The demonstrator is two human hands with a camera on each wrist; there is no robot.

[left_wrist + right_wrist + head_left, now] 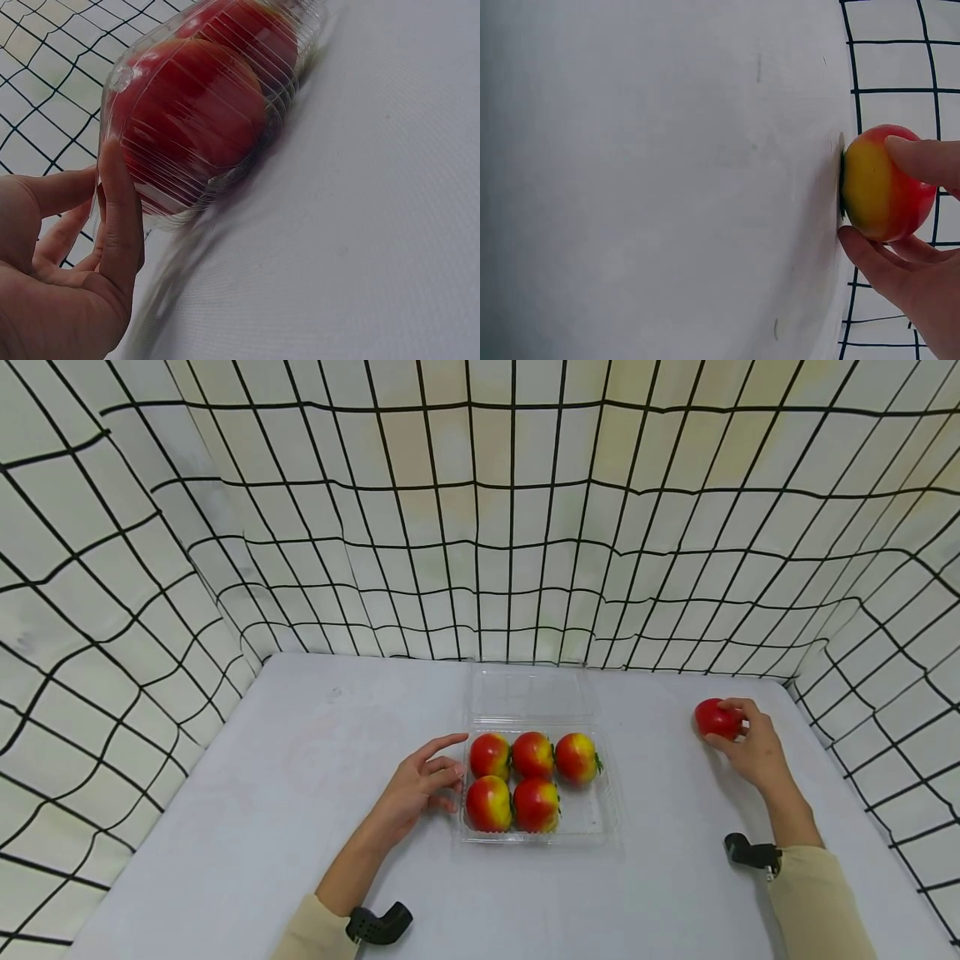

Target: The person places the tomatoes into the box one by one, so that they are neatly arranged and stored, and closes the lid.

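At the right side of the table, my right hand (753,752) grips a red-and-yellow tomato (885,184) between thumb and fingers. Its yellow end with the dark green calyx faces the white tabletop, right at the surface. My left hand (416,789) is beside the left edge of a clear plastic box (585,818), fingers loosely bent and fingertips at its wall. Several similar tomatoes (536,803) lie inside in two rows, three at the back and two in front. In the left wrist view, the ribbed wall covers two red tomatoes (195,105) close to my fingers.
The box's hinged clear lid (531,693) lies folded back toward the far edge of the white table (337,710). Black wire netting (510,539) rises behind the table and along both sides. Each wrist carries a small black device (750,852).
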